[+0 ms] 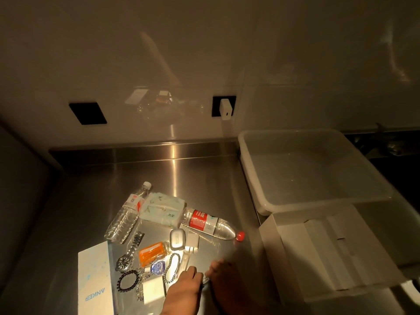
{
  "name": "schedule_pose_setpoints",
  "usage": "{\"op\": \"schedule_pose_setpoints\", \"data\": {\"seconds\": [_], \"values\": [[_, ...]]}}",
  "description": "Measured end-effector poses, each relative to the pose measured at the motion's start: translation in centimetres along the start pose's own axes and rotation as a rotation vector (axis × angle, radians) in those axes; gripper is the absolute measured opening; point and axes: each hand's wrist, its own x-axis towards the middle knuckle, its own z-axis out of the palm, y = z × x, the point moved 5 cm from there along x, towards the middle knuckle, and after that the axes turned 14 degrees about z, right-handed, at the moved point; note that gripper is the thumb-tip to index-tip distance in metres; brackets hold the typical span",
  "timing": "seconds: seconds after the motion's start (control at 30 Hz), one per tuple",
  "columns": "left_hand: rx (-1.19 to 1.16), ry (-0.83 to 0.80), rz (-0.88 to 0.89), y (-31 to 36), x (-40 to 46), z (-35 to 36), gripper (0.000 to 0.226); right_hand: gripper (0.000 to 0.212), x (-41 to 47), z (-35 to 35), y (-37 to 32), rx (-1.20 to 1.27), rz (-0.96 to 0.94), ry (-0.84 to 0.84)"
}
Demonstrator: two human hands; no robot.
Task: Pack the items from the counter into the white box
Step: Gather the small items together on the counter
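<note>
Dimly, both hands pinch something small, unclear: left hand (185, 284), right hand (223, 279).

Stainless steel counter (204, 178), two clear water bottles (127, 212) (209, 222) lying flat mid-surface, tissue pack (162, 211) between them, watch (128, 254), orange packet (153, 250), Anker box (95, 280) near front edge, translucent tub (256, 169) at right edge

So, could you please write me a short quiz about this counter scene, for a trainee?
1. True or false: the white cardboard box stands open.
2. Which cap has the clear plastic bottle lying nearest that box? A red, B white, C blue.
3. Fill in: the pale green tissue pack lies between two ___.
Key: 1 true; 2 A; 3 bottles.
</note>
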Motion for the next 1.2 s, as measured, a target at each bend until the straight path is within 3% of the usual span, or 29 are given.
{"op": "schedule_pose_setpoints", "data": {"seconds": [0.17,0.3,0.43,0.57,0.8,0.93,1.03,1.1,1.2], "values": [[0.028,0.045,0.016,0.5,-0.4,-0.8,0.025,0.026,-0.3,0.1,-0.9,0.007,-0.048,-0.081],[0.072,0.066,0.044,0.5,-0.2,-0.6,0.046,0.028,-0.6,-1.0,-0.8,-0.152,-0.046,-0.026],[0.036,0.061,0.006,-0.2,0.0,0.1,0.033,0.019,-0.6,-1.8,-0.6,-0.161,0.002,-0.075],[-0.016,0.004,-0.010,-0.2,0.0,0.5,0.028,0.031,-0.6,-0.1,-0.6,-0.228,-0.086,-0.098],[-0.047,-0.059,0.002,-1.0,0.5,1.2,0.034,0.031,-0.2,0.1,0.5,-0.112,0.001,-0.097],[-0.135,0.007,-0.065,-1.5,0.3,-0.3,0.030,0.026,0.3,-0.8,0.3,-0.066,0.013,-0.076],[-0.174,0.116,-0.064,-2.1,-0.3,-1.8,0.023,0.009,0.7,-2.6,-1.0,-0.070,-0.069,-0.014],[-0.204,0.169,-0.037,-2.4,-1.1,-2.9,0.021,0.020,0.7,-3.3,-2.1,0.021,-0.129,0.081],[-0.250,0.249,-0.012,-3.1,-2.3,-4.9,0.025,0.013,0.5,-4.3,-3.6,0.062,-0.165,0.106]]}}
